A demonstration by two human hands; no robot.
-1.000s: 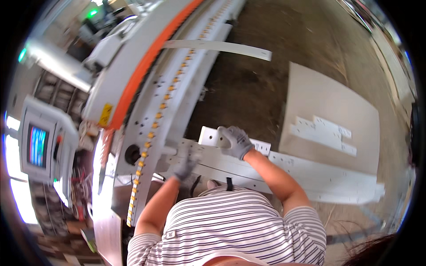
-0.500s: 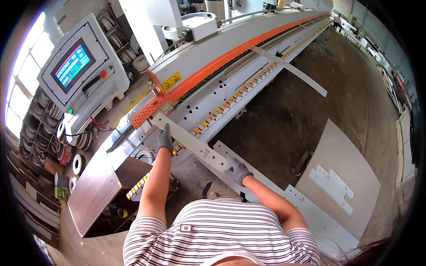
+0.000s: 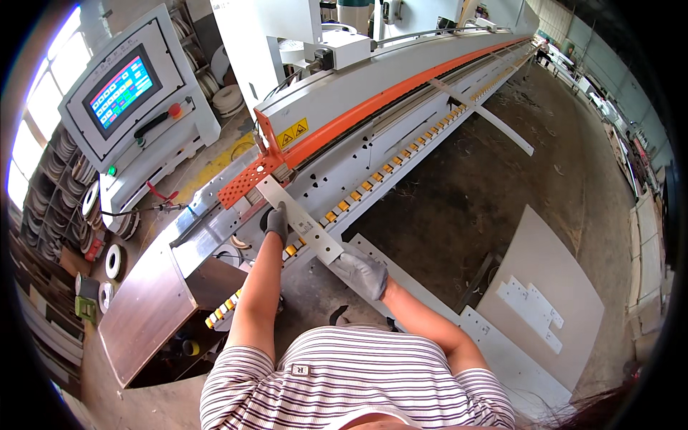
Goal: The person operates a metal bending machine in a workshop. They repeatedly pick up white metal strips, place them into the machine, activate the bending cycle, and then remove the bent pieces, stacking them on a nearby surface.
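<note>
A narrow white panel (image 3: 302,222) with small drilled holes lies slantwise, its far end against the orange perforated guard (image 3: 247,185) of a long grey and orange machine. My left hand (image 3: 276,221), in a grey glove, grips the panel's left edge close to that guard, fingers partly hidden. At the panel's near end, my gloved right hand (image 3: 362,274) is closed around the corner, with its fingertips out of sight. Below my right hand, a longer white board (image 3: 423,290) runs toward the lower right.
Yellow rollers (image 3: 367,185) line the machine's front edge, and another white strip (image 3: 505,129) sticks out farther along it. A control screen (image 3: 122,92) stands at left above a brown cabinet (image 3: 147,330). White pieces (image 3: 530,312) rest on a large grey board (image 3: 552,265) at right.
My right hand has shifted left along the panel and now closes around its near end; before, it lay farther back on top. My left hand stays near the guard. The whole view has shifted slightly.
</note>
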